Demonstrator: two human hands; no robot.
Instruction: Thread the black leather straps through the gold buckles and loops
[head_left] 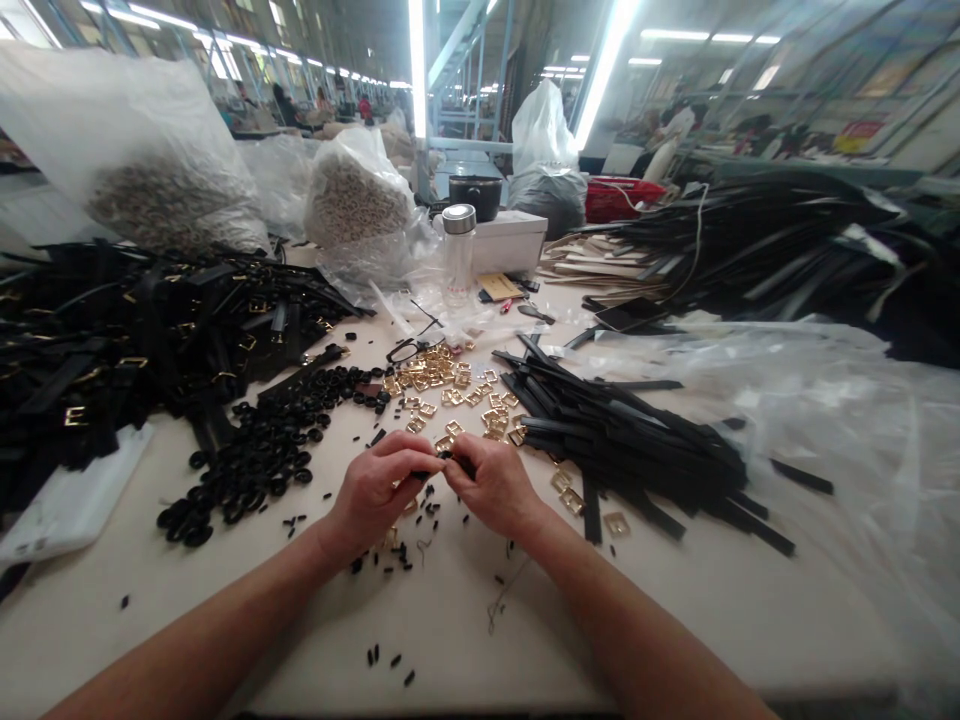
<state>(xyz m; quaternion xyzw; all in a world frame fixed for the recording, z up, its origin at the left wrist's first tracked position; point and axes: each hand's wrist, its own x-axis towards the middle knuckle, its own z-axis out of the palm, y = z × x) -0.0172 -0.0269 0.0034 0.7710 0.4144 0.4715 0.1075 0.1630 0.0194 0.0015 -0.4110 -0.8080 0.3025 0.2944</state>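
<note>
Right between your fingertips, above the middle of the table (300,650), is a small black piece (421,476); your left hand (375,487) and right hand (493,485) both pinch closed on it, its shape mostly hidden. Just beyond lie loose gold buckles (429,370), with black rings (259,450) heaped to the left and black strips (637,430) piled to the right. Farther left, black straps (112,345) with gold buckles form a large mound. Behind them, a large translucent sack (112,95) holds many small greyish pieces, and a smaller clear sack (352,150) is packed with beige ones. Near the center stands a lidded clear bottle (459,250), its contents unclear, beside a white box (508,245). You can't see inside the box or the black tub (476,197) behind; the tied bag (545,125) near them bulges with something grey.
</note>
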